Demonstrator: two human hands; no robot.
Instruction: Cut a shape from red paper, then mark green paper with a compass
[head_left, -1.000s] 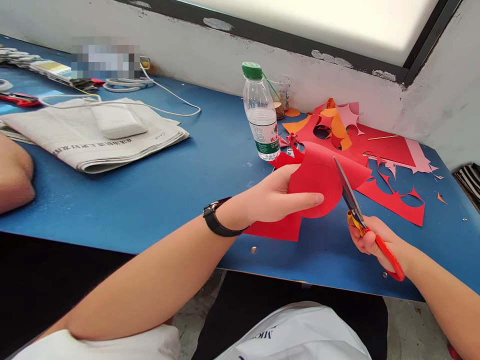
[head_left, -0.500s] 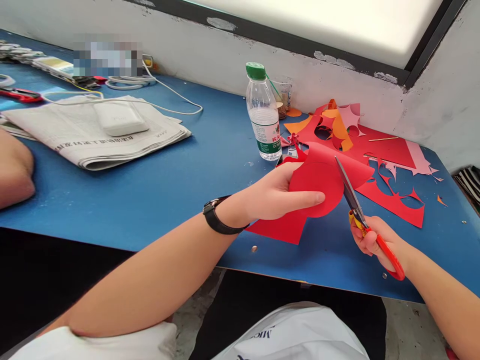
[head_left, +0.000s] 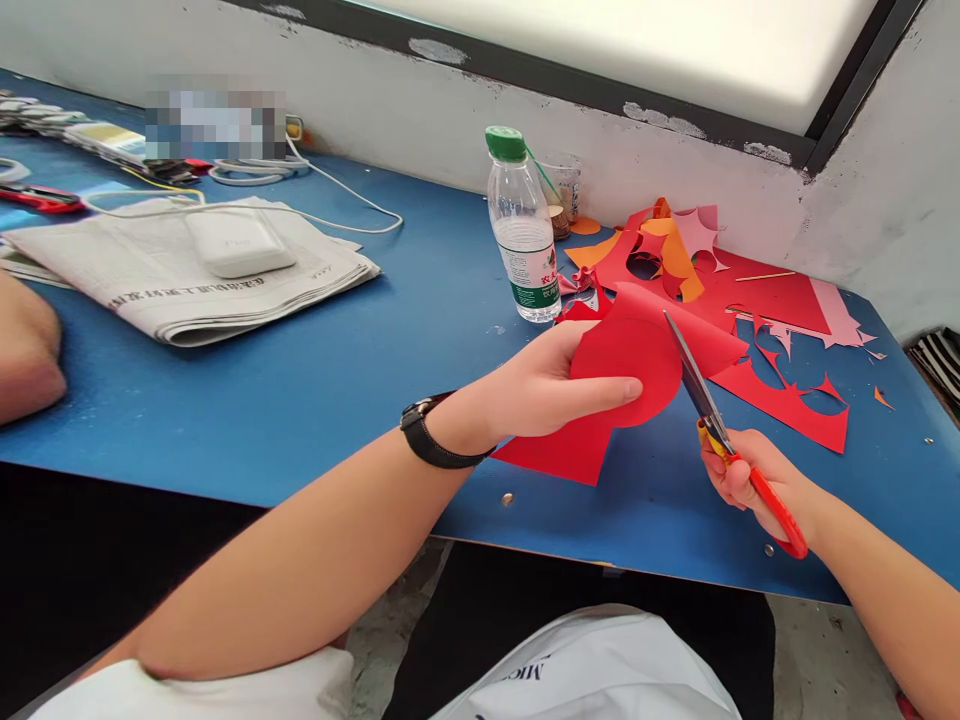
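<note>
My left hand [head_left: 551,385] pinches a sheet of red paper [head_left: 637,350], thumb on top and the other fingers hidden behind it. The paper's near part has a rounded, cut edge, and its far part curls up to the right. My right hand [head_left: 754,480] grips a pair of scissors [head_left: 712,425] with red handles and some yellow at the pivot. The blades point up and away, and they lie at the paper beside the rounded edge. Under my left hand, another piece of red paper [head_left: 562,455] rests on the blue table [head_left: 360,400].
A water bottle [head_left: 523,230] with a green cap stands behind my left hand. Red, pink and orange paper scraps [head_left: 787,390] cover the table's right side. Folded newspaper [head_left: 187,300] bears a white case [head_left: 244,240]. At the left edge is another person's arm [head_left: 26,345].
The red paper and my left hand have shifted very slightly left, along with a small shift of the whole view. Both hands keep their holds.
</note>
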